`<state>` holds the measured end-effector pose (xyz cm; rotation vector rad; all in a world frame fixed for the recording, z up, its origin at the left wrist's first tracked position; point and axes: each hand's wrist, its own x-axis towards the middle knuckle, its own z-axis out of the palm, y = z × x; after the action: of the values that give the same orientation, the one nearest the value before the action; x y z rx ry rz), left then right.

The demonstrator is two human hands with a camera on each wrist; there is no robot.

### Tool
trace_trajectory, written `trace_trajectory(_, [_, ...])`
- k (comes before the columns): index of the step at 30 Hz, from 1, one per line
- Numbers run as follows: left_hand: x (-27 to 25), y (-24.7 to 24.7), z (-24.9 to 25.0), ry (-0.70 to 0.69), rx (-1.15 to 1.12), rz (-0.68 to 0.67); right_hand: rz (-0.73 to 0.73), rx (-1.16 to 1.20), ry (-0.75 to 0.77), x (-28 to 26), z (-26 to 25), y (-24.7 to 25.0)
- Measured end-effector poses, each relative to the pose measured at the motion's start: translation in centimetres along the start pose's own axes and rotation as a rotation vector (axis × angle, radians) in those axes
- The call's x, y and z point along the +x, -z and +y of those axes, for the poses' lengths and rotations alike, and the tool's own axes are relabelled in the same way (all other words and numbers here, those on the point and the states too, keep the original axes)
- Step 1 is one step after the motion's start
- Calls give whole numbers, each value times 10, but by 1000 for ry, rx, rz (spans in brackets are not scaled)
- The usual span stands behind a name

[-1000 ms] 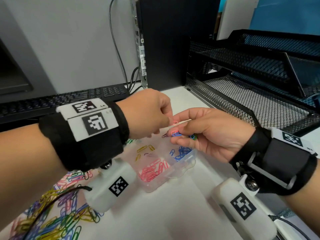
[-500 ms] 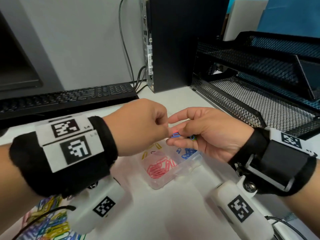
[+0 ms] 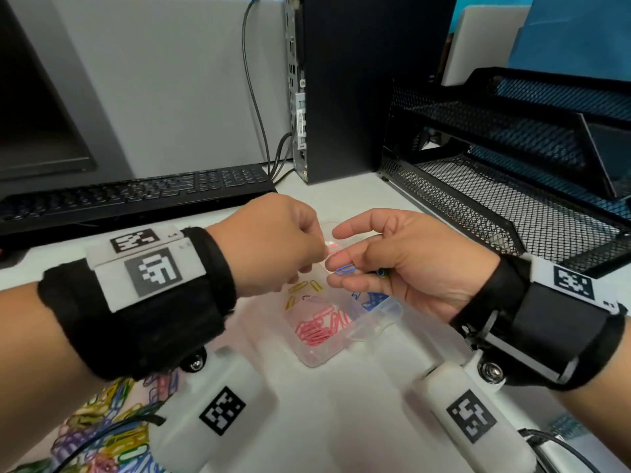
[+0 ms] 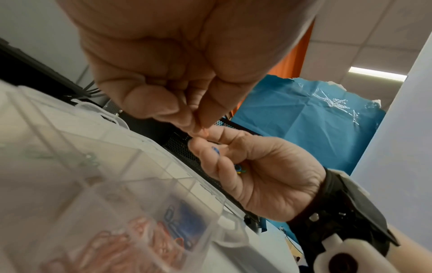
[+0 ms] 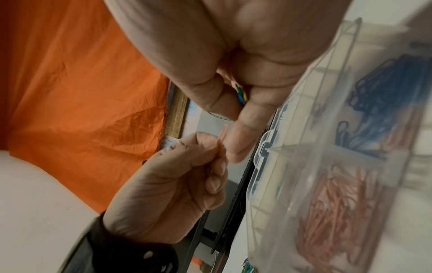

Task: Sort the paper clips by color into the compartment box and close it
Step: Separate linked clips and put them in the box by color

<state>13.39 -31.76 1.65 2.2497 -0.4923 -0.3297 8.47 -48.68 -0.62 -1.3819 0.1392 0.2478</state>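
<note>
My left hand (image 3: 273, 244) pinches a pink paper clip (image 3: 334, 249) between thumb and forefinger, just above the clear compartment box (image 3: 317, 360). The same pink clip (image 5: 222, 135) shows upright in the right wrist view. My right hand (image 3: 406, 264) hovers over the box with a blue clip (image 3: 345, 269) lying on its fingers and several more clips (image 3: 382, 273) curled in the palm. The box holds pink clips (image 3: 319, 327), blue clips (image 3: 370, 298) and yellow clips (image 3: 302, 288) in separate compartments.
A heap of mixed coloured clips (image 3: 99, 425) lies at the near left. A black keyboard (image 3: 129, 196) and monitor (image 3: 37, 107) stand behind, a computer tower (image 3: 368, 83) at the back centre, and a black mesh tray (image 3: 505, 186) at the right.
My left hand has drawn the pink clip out of the right hand's bunch and moved slightly left. The right fingers have opened a little, leaving the blue clip on them.
</note>
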Motion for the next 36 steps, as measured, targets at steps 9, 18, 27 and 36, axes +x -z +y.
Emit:
trace_trajectory(9, [-7,1,-4,37,-133,-63,20,-8,3,-7,0,5])
trace_trajectory(18, [-13,8,-3,-77,139,-96,42,23,16,-11,-8,12])
trace_trajectory(27, [3,-4,24,-349,545,40,-10,69,39,4,-10,-2])
trace_trajectory(36, [23,-12,25,-268,435,-95,17,43,0,0,-4,10])
